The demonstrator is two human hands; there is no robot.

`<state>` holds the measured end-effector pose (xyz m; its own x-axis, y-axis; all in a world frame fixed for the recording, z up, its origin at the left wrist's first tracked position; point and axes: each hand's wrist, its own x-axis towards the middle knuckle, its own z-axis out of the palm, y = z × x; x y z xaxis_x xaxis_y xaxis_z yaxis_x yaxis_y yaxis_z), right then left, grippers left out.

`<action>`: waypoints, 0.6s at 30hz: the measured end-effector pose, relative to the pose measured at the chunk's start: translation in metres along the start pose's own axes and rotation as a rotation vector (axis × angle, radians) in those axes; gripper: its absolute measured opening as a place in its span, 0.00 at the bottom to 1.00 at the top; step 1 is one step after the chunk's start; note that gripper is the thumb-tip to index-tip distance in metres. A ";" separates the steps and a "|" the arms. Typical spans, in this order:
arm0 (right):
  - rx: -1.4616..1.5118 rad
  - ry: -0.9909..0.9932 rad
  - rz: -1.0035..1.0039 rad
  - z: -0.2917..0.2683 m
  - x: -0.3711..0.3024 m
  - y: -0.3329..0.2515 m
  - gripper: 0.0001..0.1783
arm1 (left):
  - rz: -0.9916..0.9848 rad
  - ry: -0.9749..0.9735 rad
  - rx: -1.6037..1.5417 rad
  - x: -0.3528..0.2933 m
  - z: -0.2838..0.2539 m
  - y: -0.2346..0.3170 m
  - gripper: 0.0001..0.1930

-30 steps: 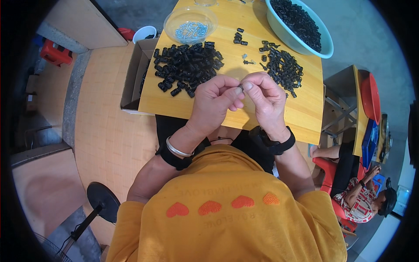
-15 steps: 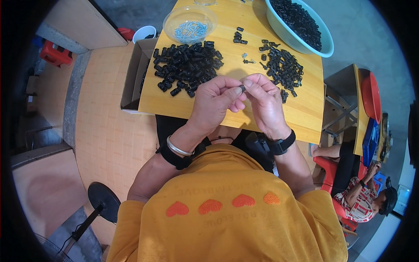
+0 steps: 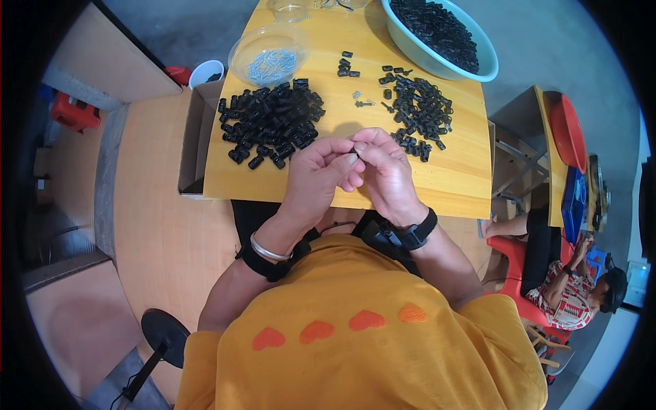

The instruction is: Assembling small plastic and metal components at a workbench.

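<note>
Small black part (image 3: pixel 354 152) is pinched between the left fingers (image 3: pixel 339 165) and right fingers (image 3: pixel 373 156), both narrowly set

The head view has swung, so the wooden table (image 3: pixel 451 184) sits further left in it, with more of the clear container (image 3: pixel 288 9) showing. The right hand (image 3: pixel 391 174) now bares more of the right-hand pile of black parts (image 3: pixel 422 109).

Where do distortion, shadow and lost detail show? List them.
Head view: fisheye curvature bends the grey floor strip; black fills the corners; a soft shadow lies on the yellow table beyond both hands; the dark piece they pinch is too small to make out.
</note>
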<state>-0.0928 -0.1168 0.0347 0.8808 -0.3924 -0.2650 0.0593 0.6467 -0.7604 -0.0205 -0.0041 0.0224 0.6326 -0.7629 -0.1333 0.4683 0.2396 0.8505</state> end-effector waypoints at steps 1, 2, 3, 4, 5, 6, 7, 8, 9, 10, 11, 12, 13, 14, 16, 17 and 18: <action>0.000 0.001 -0.005 0.002 -0.001 -0.001 0.05 | -0.004 -0.001 -0.023 0.000 0.000 0.000 0.07; 0.007 -0.012 0.000 0.004 -0.002 -0.003 0.05 | -0.004 -0.006 -0.022 0.000 0.000 -0.001 0.07; 0.014 -0.023 0.005 0.005 -0.004 -0.003 0.05 | -0.014 -0.012 -0.049 0.001 0.000 -0.002 0.07; 0.014 -0.018 -0.001 0.005 -0.004 -0.003 0.05 | -0.025 -0.017 -0.076 0.002 -0.001 -0.004 0.07; -0.002 -0.006 -0.009 0.004 -0.003 -0.002 0.05 | -0.027 -0.023 -0.077 0.003 -0.001 -0.006 0.07; -0.016 0.006 -0.017 0.002 -0.003 -0.001 0.04 | -0.037 -0.032 -0.071 0.004 -0.001 -0.008 0.07; -0.016 0.010 -0.021 -0.001 -0.002 0.001 0.04 | -0.047 -0.042 -0.065 0.005 0.000 -0.009 0.07; -0.051 0.032 -0.045 -0.006 -0.001 0.004 0.04 | -0.048 -0.048 -0.065 0.006 0.000 -0.011 0.07; -0.087 0.052 -0.067 -0.008 0.000 0.005 0.04 | -0.045 -0.037 0.013 0.006 0.000 -0.013 0.07; -0.087 0.055 -0.070 -0.009 -0.001 0.003 0.04 | -0.042 -0.027 0.091 0.007 0.001 -0.015 0.07; -0.156 0.037 -0.070 -0.009 -0.004 -0.001 0.04 | -0.043 -0.031 0.091 0.008 0.000 -0.017 0.07; -0.225 0.019 -0.070 -0.010 -0.005 -0.004 0.04 | -0.037 -0.049 0.114 0.009 -0.001 -0.020 0.07; -0.224 0.023 -0.073 -0.011 -0.006 -0.006 0.04 | -0.032 -0.068 0.136 0.009 -0.001 -0.021 0.07; -0.328 0.024 -0.098 -0.013 -0.007 -0.008 0.05 | -0.033 -0.072 0.136 0.009 -0.001 -0.021 0.07; -0.432 0.032 -0.127 -0.019 -0.008 -0.013 0.05 | -0.066 -0.022 0.152 0.010 0.002 -0.020 0.06; -0.545 0.023 -0.157 -0.025 -0.008 -0.016 0.05 | -0.067 -0.027 0.152 0.011 0.002 -0.019 0.06; -0.658 0.012 -0.186 -0.030 -0.008 -0.020 0.06 | -0.083 -0.001 0.183 0.012 0.000 -0.019 0.06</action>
<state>-0.1146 -0.1464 0.0345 0.8781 -0.4682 -0.0987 -0.0921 0.0370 -0.9951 -0.0218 -0.0177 0.0049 0.5957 -0.7763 -0.2059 0.3986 0.0633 0.9149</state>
